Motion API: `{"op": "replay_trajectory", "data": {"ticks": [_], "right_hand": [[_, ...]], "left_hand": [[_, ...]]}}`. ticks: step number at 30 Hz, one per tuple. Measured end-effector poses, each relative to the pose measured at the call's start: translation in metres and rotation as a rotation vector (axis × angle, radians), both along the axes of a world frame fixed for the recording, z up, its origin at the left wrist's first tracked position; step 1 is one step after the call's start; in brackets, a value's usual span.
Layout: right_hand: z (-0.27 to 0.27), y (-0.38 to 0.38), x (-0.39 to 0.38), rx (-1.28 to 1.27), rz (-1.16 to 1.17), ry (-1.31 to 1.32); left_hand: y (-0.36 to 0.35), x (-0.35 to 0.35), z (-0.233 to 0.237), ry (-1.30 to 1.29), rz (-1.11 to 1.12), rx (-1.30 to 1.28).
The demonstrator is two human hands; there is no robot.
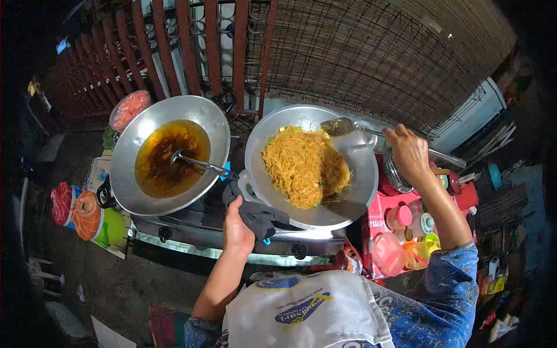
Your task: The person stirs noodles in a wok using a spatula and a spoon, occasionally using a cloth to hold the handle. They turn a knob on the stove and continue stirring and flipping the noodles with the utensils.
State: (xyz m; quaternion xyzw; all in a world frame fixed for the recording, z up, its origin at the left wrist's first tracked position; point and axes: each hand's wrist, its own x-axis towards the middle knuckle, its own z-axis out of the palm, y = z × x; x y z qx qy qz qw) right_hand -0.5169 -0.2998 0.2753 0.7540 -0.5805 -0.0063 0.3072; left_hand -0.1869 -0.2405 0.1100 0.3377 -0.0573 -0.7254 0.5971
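Note:
A wide metal wok [360,200] holds a mound of thin fried noodles [299,165] with bits of green in it. My right hand [408,153] is closed round the handle of a metal spatula [338,126]; its blade rests at the far side of the wok, beside the noodles. At the near left rim, my left hand [238,229] grips a black cloth [258,214] against the wok's side handle [246,184]. To the left, a second wok [125,162] contains dark golden liquid [191,139], with a ladle [203,163] lying in it.
Both woks sit on a gas stove [209,226]. Several jars and tubs, one a pink-lidded jar [399,217], stand on a red table at right. A bowl of pink pieces [130,109] and an orange-topped tub [87,214] are at left. A reddish fence [188,49] rises behind.

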Motion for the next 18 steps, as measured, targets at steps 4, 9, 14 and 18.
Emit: {"op": "replay_trajectory", "data": {"ticks": [4,9,14,18], "right_hand": [[-0.016,-0.016,-0.007,0.080,-0.128,0.037],[-0.056,-0.052,-0.048,-0.116,0.031,0.296],[-0.077,-0.066,-0.074,0.095,-0.105,0.457],[-0.087,-0.073,-0.093,0.203,-0.226,0.511]], "left_hand": [[-0.006,-0.010,0.012,0.161,0.143,-0.139],[-0.013,-0.023,-0.001,-0.368,0.160,-0.123],[-0.020,-0.032,-0.005,-0.504,0.221,-0.130],[-0.024,-0.035,-0.014,-0.616,0.294,-0.187]]}}
